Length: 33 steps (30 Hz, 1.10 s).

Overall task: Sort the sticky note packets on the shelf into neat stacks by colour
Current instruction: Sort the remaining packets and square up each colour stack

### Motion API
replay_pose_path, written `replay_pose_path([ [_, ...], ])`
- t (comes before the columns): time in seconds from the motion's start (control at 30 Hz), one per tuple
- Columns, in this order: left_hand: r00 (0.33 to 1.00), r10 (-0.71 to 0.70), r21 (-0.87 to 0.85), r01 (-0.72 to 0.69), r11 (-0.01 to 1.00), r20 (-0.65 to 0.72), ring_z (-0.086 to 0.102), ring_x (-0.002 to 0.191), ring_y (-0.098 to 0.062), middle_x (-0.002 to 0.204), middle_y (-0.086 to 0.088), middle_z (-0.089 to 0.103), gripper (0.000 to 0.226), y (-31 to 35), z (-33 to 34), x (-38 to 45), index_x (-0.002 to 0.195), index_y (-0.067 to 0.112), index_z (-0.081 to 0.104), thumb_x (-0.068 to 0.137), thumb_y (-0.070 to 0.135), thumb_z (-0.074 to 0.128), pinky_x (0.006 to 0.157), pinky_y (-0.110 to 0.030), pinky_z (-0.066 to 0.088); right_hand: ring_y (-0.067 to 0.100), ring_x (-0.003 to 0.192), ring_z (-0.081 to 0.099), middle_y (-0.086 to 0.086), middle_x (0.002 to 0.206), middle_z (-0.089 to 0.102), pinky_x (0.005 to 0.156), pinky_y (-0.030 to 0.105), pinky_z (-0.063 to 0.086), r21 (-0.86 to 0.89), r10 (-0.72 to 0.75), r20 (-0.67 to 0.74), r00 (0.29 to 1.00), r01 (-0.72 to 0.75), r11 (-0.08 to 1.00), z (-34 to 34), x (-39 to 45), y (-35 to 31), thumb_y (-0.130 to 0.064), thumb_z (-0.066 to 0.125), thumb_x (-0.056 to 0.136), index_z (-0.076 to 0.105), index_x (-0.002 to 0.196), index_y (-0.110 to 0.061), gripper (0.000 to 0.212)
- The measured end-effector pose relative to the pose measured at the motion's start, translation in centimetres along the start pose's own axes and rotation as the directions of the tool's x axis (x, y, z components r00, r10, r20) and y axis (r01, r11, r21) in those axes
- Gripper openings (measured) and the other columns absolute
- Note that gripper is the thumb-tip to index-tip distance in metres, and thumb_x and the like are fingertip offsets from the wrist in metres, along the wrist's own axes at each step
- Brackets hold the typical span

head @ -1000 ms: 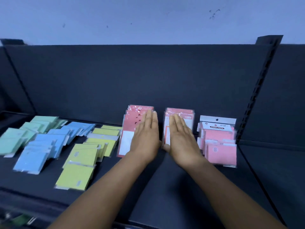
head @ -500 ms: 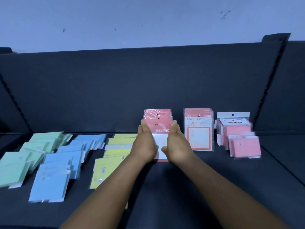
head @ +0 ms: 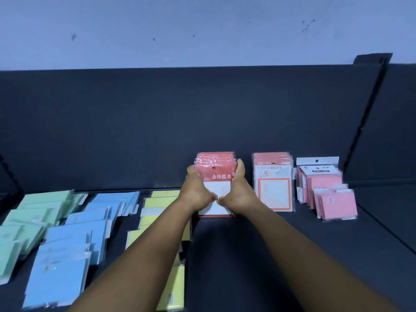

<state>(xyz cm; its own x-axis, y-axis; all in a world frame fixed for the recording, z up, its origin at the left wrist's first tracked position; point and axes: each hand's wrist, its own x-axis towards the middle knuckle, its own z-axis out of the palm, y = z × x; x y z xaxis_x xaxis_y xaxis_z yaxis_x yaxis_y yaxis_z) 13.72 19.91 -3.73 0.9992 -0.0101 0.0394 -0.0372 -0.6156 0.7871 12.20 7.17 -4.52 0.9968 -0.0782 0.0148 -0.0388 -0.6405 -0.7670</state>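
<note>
left hand [head: 196,192] + right hand [head: 239,192]: both press the sides of red stack [head: 215,172] | stack: long axis front-to-back, hole end toward back wall | on shelf [head: 258,255]

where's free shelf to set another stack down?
Bare shelf in front of the UNIVERSITY stack and pink packets, right of the right forearm. Left side is crowded: green, blue, yellow packets overlap.
</note>
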Motion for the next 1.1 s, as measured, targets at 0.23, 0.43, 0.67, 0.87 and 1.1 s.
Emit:
replay_pose_path([
  [0.23,0.998,0.051,-0.063,-0.049,0.997,0.021,0.056,0.102,-0.018,0.118,0.0,0.052,0.074,-0.4,0.1,-0.2,0.125,0.019,0.029,0.071,0.005,0.077,0.084,-0.028,0.046,0.023,0.109,0.057,0.005,0.133,0.044,0.091,0.04,0.053,0.1,-0.002,-0.007,1.0,0.002,0.995,0.2,0.3,0.9,-0.008,0.078,0.065,-0.004,0.142,-0.038,0.116],
  [0.43,1.0,-0.002,-0.069,0.003,0.998,0.013,0.051,0.101,-0.017,0.118,-0.001,0.034,0.069,-0.3,0.2,-0.2,0.12,0.018,0.041,0.065,0.01,0.081,0.096,-0.03,0.045,0.021,0.11,0.055,0.004,0.127,0.046,0.092,0.042,0.052,0.13,0.032,0.029,0.999,-0.035,0.991,-0.1,0.2,0.8,-0.009,0.081,0.063,0.008,0.133,-0.043,0.107],
  [0.67,0.994,-0.041,-0.176,0.057,0.983,0.097,0.058,0.105,-0.02,0.122,-0.004,0.05,0.079,-0.4,0.0,0.0,0.114,0.023,0.037,0.051,0.016,0.083,0.094,-0.04,0.051,0.027,0.109,0.057,0.006,0.125,0.047,0.088,0.042,0.054,0.172,0.036,0.055,0.998,-0.045,0.984,-0.1,-0.1,0.5,-0.007,0.077,0.064,0.01,0.13,-0.042,0.1],
  [0.87,0.998,0.036,-0.092,-0.032,0.995,0.042,0.054,0.105,-0.017,0.119,0.0,0.038,0.07,-0.2,0.2,-0.8,0.124,0.017,0.045,0.065,0.017,0.083,0.098,-0.035,0.046,0.023,0.11,0.055,0.004,0.129,0.043,0.092,0.04,0.051,0.136,-0.019,-0.032,0.999,0.024,0.99,-0.5,-0.9,0.6,-0.004,0.076,0.068,0.01,0.138,-0.032,0.1],
  [1.1,0.997,0.006,-0.137,0.004,0.991,0.074,0.061,0.099,-0.019,0.109,0.001,0.061,0.074,-0.1,0.5,-1.1,0.128,0.02,0.031,0.072,0.01,0.079,0.092,-0.037,0.05,0.02,0.098,0.058,0.002,0.125,0.054,0.077,0.029,0.045,0.09,-0.002,-0.018,1.0,0.003,0.996,-1.4,-1.7,0.6,-0.002,0.069,0.078,-0.004,0.148,-0.028,0.104],
])
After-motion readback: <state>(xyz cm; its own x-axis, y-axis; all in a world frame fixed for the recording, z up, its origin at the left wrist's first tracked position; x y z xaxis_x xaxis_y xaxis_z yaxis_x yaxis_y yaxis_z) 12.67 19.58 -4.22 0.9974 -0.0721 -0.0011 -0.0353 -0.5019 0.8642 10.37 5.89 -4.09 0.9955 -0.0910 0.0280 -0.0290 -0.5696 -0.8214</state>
